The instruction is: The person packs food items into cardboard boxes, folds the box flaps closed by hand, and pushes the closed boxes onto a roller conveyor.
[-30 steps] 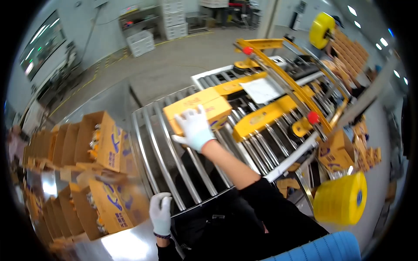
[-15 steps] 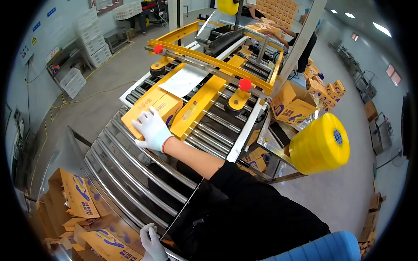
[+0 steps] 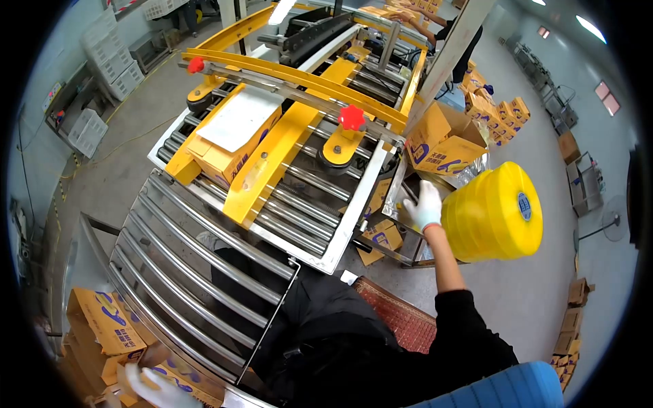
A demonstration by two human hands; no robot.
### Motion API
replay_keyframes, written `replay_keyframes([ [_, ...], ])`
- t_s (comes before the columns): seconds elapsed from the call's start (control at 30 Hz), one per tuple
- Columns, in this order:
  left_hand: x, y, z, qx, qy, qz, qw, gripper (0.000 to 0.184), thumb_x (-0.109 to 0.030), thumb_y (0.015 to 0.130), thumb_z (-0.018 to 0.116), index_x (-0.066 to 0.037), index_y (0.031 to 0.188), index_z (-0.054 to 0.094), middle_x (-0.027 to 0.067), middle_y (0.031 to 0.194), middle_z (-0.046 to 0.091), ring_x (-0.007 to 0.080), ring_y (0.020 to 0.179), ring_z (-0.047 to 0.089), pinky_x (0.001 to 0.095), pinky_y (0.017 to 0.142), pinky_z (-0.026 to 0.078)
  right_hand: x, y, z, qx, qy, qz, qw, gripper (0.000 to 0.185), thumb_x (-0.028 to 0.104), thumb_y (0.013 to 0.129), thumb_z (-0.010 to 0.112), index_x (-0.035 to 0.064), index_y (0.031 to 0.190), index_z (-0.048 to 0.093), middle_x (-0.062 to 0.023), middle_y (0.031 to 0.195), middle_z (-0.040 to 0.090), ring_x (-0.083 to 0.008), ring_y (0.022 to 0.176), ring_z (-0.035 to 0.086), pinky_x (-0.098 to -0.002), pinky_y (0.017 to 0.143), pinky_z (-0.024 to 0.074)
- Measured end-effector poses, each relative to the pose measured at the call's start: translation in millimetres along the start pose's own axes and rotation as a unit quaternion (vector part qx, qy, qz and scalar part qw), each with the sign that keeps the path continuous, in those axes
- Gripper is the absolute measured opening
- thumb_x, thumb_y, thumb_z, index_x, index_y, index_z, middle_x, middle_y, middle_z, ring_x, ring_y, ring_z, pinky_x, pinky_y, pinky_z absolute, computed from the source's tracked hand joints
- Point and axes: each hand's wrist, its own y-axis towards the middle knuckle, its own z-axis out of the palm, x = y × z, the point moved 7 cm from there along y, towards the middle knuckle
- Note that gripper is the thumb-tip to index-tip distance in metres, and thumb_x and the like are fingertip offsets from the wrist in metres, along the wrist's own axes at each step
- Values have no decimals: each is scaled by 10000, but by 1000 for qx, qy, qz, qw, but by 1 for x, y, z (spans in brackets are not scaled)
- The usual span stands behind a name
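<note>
My right hand (image 3: 426, 206), in a white glove, is held out at the right with its fingers apart and nothing visible in them. It is just left of a large yellow roll of tape or film (image 3: 493, 212) and below an open carton (image 3: 445, 143). At the lower left, my gloved left hand (image 3: 162, 393) is blurred by motion over open printed cartons (image 3: 112, 323); whether it grips one is unclear. A closed carton (image 3: 228, 160) lies between yellow guide rails on the roller conveyor, partly covered by a white sheet (image 3: 235, 119).
A curved roller section (image 3: 197, 272) runs in front of me. Red knobs (image 3: 352, 117) top the guide wheels on the yellow frame (image 3: 292, 81). A co-worker (image 3: 462, 41) stands at the far end, near stacked cartons (image 3: 507, 119). A red mat (image 3: 394, 309) lies on the floor.
My right hand has left the closed carton and swung right to the yellow roll. The carton now sits further in, under the white sheet. My left hand has shifted left over the cartons.
</note>
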Motion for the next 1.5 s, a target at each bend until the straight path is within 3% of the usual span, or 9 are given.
replay_keyframes([
  [0.57, 48, 103, 6, -17, 199, 94, 975, 614, -492, 922, 689, 38, 1230, 670, 243, 1122, 718, 426, 1025, 680, 499, 919, 539, -69, -5, 72, 26, 43, 217, 975, 842, 350, 650, 917, 42, 1350, 566, -214, 1352, 545, -392, 1256, 514, -463, 1093, 423],
  [0.73, 141, 127, 38, 96, 303, -24, 948, 552, -474, 967, 630, 20, 1198, 712, 222, 1153, 729, 403, 1067, 683, 444, 966, 529, 66, -44, -14, -22, 393, 71, 916, 246, 78, 843, 663, 54, 1086, 690, -142, 1072, 684, -316, 1058, 636, -409, 942, 505],
  [0.77, 90, 101, 21, -47, 62, 291, 954, 529, -454, 975, 626, 25, 1180, 720, 229, 1143, 729, 395, 1051, 691, 438, 956, 535, 102, -47, -19, 95, 513, 30, 853, 146, 73, 856, 626, 57, 973, 711, -107, 956, 704, -295, 954, 668, -388, 856, 535],
  [0.9, 11, 46, 4, 120, 174, -51, 976, 502, -401, 949, 707, 56, 1158, 715, 248, 1121, 728, 390, 998, 691, 393, 923, 539, 277, -104, -68, 216, 710, -190, 643, 151, 93, 900, 647, 125, 1029, 719, -74, 1087, 718, -295, 1040, 670, -420, 950, 529],
  [1.07, -47, -25, -49, 152, 33, -17, 988, 288, -185, 936, 747, 72, 1062, 719, 259, 1283, 667, 337, 1012, 672, 396, 918, 527, 446, -124, -106, 337, 624, -342, 616, 980, 398, 651, 893, 45, 1454, 456, -220, 1553, 360, -363, 1510, 283, -469, 1244, 249],
  [1.17, -93, -32, -67, 189, -127, 116, 967, 113, -71, 900, 737, 23, 943, 692, 185, 1629, 370, 265, 1101, 643, 351, 954, 506, 499, -162, -156, 8, 646, -587, 488, 760, 454, 658, 854, 122, 1305, 630, -146, 1360, 589, -319, 1397, 454, -487, 1229, 262],
  [1.27, -88, -23, -59, 319, -208, -60, 922, 106, -75, 927, 684, 25, 962, 683, 189, 1596, 424, 291, 1182, 612, 375, 1004, 486, 534, -222, -142, 176, 464, -760, 419, 471, 450, 706, 813, 171, 1082, 768, -80, 1043, 735, -267, 1181, 634, -459, 1158, 358],
  [1.4, -43, 9, -3, 288, -174, -4, 942, 302, -266, 991, 623, -13, 1148, 673, 181, 1415, 594, 312, 1106, 630, 408, 972, 497, 549, -179, -148, 432, 622, -549, 354, 332, 412, 788, 749, 158, 998, 788, -91, 884, 740, -253, 937, 710, -410, 932, 507],
  [1.5, 0, 25, 63, 214, -51, 6, 975, 430, -231, 1008, 650, 50, 1323, 568, 213, 1305, 618, 309, 1134, 614, 404, 1035, 473, 571, -168, -160, 73, 532, -663, 521, 567, 497, 698, 826, 123, 1112, 724, -73, 1158, 647, -273, 1162, 590, -421, 985, 446],
])
